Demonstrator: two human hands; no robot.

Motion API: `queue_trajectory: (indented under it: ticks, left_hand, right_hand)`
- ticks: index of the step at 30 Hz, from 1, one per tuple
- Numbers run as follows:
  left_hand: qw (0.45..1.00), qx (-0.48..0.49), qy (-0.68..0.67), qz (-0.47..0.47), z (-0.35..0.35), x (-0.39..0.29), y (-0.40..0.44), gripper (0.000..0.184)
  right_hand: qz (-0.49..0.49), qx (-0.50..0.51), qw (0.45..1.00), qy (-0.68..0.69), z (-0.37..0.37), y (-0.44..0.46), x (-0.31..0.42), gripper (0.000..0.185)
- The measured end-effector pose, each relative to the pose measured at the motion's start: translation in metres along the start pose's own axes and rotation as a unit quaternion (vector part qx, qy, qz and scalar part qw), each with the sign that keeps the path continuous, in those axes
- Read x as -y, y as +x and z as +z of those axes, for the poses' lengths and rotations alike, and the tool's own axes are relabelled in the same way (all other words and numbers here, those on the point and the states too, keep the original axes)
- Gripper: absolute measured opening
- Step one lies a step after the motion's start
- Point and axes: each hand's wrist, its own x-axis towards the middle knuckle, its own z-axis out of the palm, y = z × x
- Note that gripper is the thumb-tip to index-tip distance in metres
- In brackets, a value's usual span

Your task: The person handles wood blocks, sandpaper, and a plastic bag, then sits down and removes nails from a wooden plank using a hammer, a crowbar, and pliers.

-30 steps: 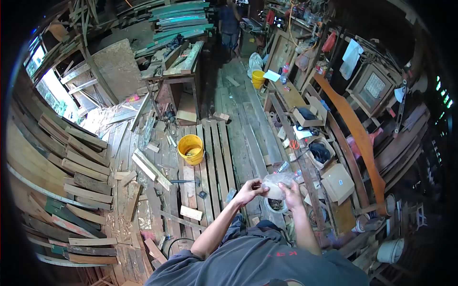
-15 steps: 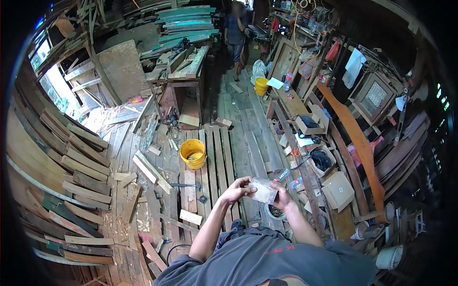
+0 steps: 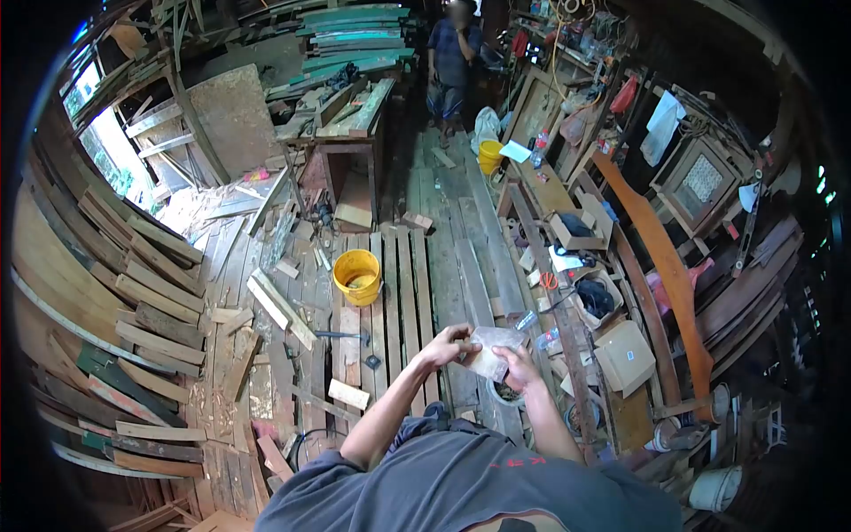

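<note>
Between my two hands is a clear plastic bag with something pale in its lower part; the contents are too small to make out. My left hand pinches the bag's left edge between thumb and fingers. On the other side, my right hand grips it with the thumb lying across the front. Partly hidden beneath my right hand is a round container on the floor.
A yellow bucket stands on slats ahead, with a hammer-like tool nearer me. Planks line the left wall. At right are a cardboard box, plastic bottles and a long orange board. A person stands at the back.
The bag has tilted, and my right thumb now presses on its front. My view has shifted slightly. The person at the back has come a little nearer.
</note>
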Motion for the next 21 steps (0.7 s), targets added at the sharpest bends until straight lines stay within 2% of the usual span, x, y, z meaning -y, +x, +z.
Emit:
queue_trajectory:
  ticks: [5, 8, 11, 12, 15, 16, 17, 19, 20, 21]
  left_hand:
    - [0.997, 0.072, -0.014, -0.001, 0.009, 0.007, 0.009, 0.026]
    - [0.998, 0.063, -0.009, -0.01, 0.02, 0.007, 0.005, 0.025]
    - [0.998, 0.049, -0.011, -0.022, 0.025, 0.024, 0.01, 0.025]
    - [0.999, 0.042, -0.005, -0.024, 0.028, 0.027, 0.011, 0.025]
    - [0.995, -0.035, 0.092, 0.019, 0.046, 0.022, 0.003, 0.028]
    - [0.986, -0.041, 0.158, 0.036, 0.049, 0.027, 0.005, 0.032]
    - [0.981, -0.036, 0.185, 0.043, 0.049, 0.034, 0.007, 0.031]
    - [0.998, 0.044, 0.043, 0.001, 0.049, 0.027, 0.004, 0.029]
    - [0.997, 0.065, 0.041, -0.007, 0.047, 0.022, 0.002, 0.027]
    - [0.996, 0.071, 0.043, -0.013, 0.048, 0.015, -0.001, 0.027]
  right_hand:
    - [-0.039, -0.005, 0.999, 0.033, -0.022, -0.016, -0.018, 0.04]
    - [-0.039, 0.002, 0.999, 0.019, -0.028, -0.027, -0.022, 0.043]
    - [-0.047, 0.021, 0.998, 0.032, -0.02, -0.042, -0.018, 0.04]
    - [-0.059, -0.005, 0.998, 0.036, -0.024, -0.042, -0.024, 0.035]
    - [-0.09, -0.05, 0.992, -0.079, -0.045, -0.038, -0.046, 0.034]
    - [-0.053, -0.086, 0.985, -0.142, -0.047, -0.041, -0.047, 0.033]
    - [-0.058, -0.074, 0.99, -0.109, -0.049, -0.044, -0.049, 0.033]
    - [-0.072, -0.045, 0.995, -0.044, -0.05, -0.048, -0.048, 0.033]
    - [-0.068, -0.031, 0.996, -0.046, -0.054, -0.051, -0.049, 0.043]
    - [-0.068, -0.031, 0.996, -0.046, -0.057, -0.052, -0.051, 0.043]
